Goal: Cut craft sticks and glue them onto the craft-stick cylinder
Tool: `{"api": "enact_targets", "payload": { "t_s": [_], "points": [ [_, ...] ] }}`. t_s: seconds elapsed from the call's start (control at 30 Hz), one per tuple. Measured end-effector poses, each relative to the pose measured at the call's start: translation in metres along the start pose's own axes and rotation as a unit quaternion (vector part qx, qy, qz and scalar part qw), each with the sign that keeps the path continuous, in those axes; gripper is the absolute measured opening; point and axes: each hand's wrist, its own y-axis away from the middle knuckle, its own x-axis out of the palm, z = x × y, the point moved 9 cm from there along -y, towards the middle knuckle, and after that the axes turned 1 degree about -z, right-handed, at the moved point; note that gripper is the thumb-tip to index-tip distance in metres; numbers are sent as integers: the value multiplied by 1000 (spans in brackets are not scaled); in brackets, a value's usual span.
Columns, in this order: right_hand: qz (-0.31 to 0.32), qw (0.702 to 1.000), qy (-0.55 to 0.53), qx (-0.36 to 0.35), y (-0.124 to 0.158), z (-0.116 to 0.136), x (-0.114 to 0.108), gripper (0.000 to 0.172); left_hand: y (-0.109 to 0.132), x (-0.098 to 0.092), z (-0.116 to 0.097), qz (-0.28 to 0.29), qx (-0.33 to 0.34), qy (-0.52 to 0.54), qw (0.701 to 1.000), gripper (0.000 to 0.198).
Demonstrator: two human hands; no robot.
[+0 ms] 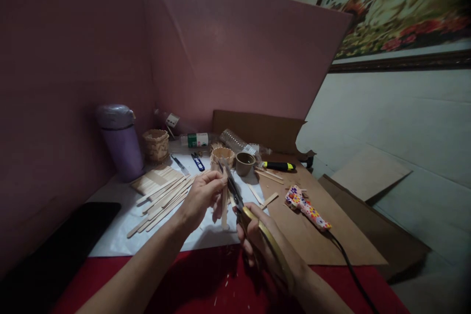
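My left hand [208, 191] pinches a flat wooden craft stick [224, 208] that hangs upright from its fingers. In my right hand [257, 235] is a pair of scissors [239, 201] with gold handles, the fingers wrapped through the loops. Its dark blades point up and away, spread apart beside the top of the stick; whether they touch it I cannot tell. Several loose craft sticks [162, 206] lie left of my left hand on the white sheet [110, 240]. Just beyond the blades stand a small wooden basket [222, 157] and a small round cup [245, 163].
At the left stand a purple bottle [123, 147] and another wooden basket [156, 146]. Thread snips [197, 162] and a pen-like knife [179, 164] lie behind the sticks. Plastic bottles [235, 141] rest at the back. On the right cardboard lies a corded flowered glue gun [307, 208] near a black-yellow handle [278, 166].
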Motion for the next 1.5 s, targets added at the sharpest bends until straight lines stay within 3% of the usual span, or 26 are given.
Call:
{"api": "enact_targets", "payload": {
  "t_s": [0.2,0.43,0.6,0.83,1.03,1.27,1.5],
  "points": [
    [-14,1000,1,13,0,0,-3,84,0,-3,3,-5,-7,-26,1000,26],
    [-48,997,-7,63,-1,-17,-3,76,0,-2,7,-10,-11,-31,999,26],
    [-36,999,-29,24,-2,-16,-2,73,0,-1,8,-12,-6,-36,999,28],
    [-37,998,22,-36,0,-9,-5,67,1,1,1,0,8,-43,999,35],
    [-10,1000,11,14,1,-13,-3,76,1,0,-1,1,3,-33,999,37],
    [16,1000,6,0,-1,-11,-4,70,3,2,0,9,1,-52,999,35],
    [-25,1000,-15,4,-7,-15,-4,69,3,4,5,18,3,-58,998,35]
  ]
}}
